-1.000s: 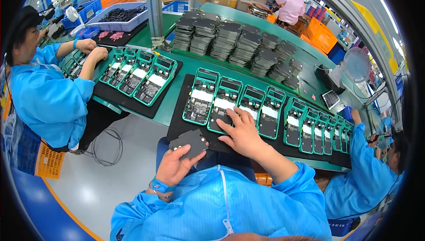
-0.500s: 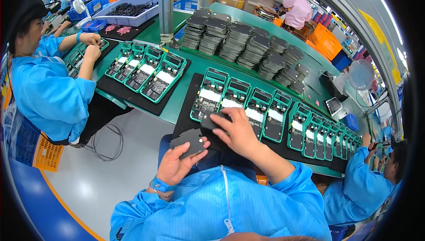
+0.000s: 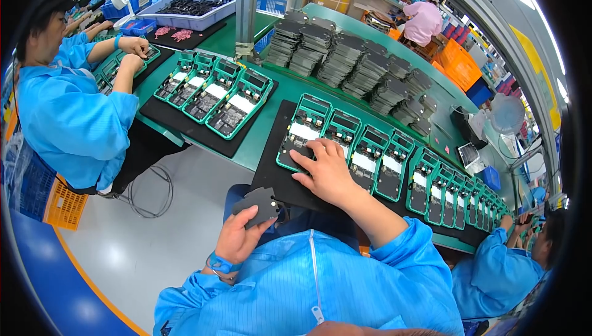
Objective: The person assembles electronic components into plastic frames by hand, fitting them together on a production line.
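My left hand [image 3: 239, 237] grips a small stack of thin dark grey plates [image 3: 258, 205] with notched edges, held low in front of the mat. My right hand [image 3: 330, 172] is over the leftmost green device housing [image 3: 311, 104] of the nearest row, its fingers apart. Its fingertips touch a dark plate [image 3: 292, 145] lying in the lower part of that housing, below a white label. The neighbouring housing [image 3: 345, 120] is partly hidden by my right hand. Farther right, two more housings [image 3: 390, 185] have dark plates in their lower parts.
Tall piles of dark plates [image 3: 345, 58] stand behind the row. More green housings [image 3: 435, 194] line the bench to the right. Several housings on a black mat [image 3: 185, 127] lie at left, near a co-worker [image 3: 74, 120]. Another co-worker [image 3: 499, 268] sits at right.
My right hand has carried a dark plate into the leftmost housing, covering its bare electronics, and its fingers have spread. My left hand still holds its stack, slightly lower. The view has shifted slightly.
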### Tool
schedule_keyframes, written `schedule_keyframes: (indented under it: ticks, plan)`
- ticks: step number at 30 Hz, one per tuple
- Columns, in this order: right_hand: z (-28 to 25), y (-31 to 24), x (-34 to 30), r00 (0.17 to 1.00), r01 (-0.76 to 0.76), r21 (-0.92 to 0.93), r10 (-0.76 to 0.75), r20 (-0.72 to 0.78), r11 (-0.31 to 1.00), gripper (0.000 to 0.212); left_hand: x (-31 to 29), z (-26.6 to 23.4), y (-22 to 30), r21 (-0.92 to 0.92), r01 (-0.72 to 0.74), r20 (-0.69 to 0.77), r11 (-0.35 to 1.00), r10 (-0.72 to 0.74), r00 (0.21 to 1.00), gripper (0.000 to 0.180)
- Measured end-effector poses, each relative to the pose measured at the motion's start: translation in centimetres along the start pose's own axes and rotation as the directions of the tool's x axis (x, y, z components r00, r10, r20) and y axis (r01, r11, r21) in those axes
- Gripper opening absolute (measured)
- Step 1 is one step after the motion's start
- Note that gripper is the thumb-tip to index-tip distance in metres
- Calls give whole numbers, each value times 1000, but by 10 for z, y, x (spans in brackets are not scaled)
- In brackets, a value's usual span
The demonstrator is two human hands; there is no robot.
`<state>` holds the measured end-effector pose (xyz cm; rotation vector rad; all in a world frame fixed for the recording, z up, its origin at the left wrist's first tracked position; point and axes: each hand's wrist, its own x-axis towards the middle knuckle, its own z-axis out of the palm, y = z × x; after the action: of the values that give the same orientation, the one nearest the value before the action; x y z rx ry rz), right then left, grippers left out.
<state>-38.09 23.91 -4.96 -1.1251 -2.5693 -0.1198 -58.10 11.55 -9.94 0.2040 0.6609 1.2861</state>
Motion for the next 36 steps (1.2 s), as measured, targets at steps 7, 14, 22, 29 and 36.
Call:
schedule_keyframes:
  ticks: [7, 14, 22, 29, 36]
  plan:
    - [7, -24, -7, 999, -23, -221, 33, 42, 975, 49, 6, 8, -4, -13, -21, 68, 1000, 22, 997, 42]
    - [-35, -47, -64, 996, 59, 316, -33, -88, 947, 43, 4, 25, 8, 21, -41, 104, 999, 39, 994, 36]
    - [-37, -45, -149, 814, -540, 840, 284, 507, 50, 29, 1, 58, 27, 55, -58, 138, 997, 50, 989, 35]
    - [-36, -23, -184, 694, -187, 710, 420, 584, -679, 42, 5, 60, 32, 14, -45, 149, 999, 42, 988, 38]
    - [-38, -13, -180, 743, -194, 785, 434, 509, -589, 44, 7, 56, 29, 3, -70, 133, 998, 69, 989, 39]
